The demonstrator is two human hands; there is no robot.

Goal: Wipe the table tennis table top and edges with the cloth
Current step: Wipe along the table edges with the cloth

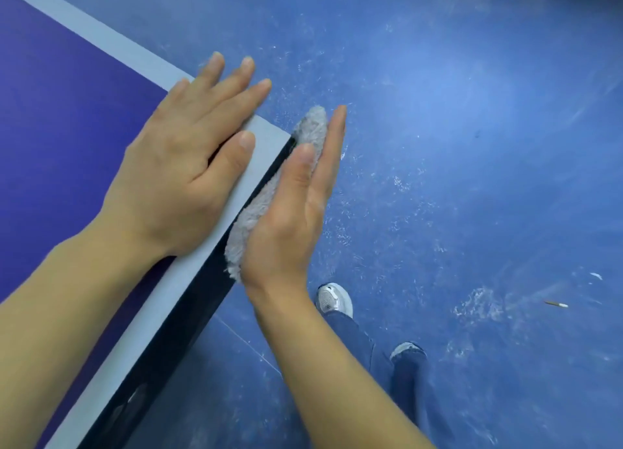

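Observation:
The table tennis table (60,118) fills the left of the view, dark blue with a pale border line, and its corner lies near the middle. My left hand (182,172) rests flat on the top at that corner, fingers straight and reaching past the far edge. A fluffy grey cloth (269,192) lies against the table's dark side edge (188,317). My right hand (296,209) presses the cloth against that edge with straight fingers, thumb on top of the cloth.
A scuffed blue floor (472,145) spreads to the right and beyond the corner. My legs in jeans and a white shoe (333,300) stand close beside the table's edge. A small stick-like scrap (556,303) lies on the floor at right.

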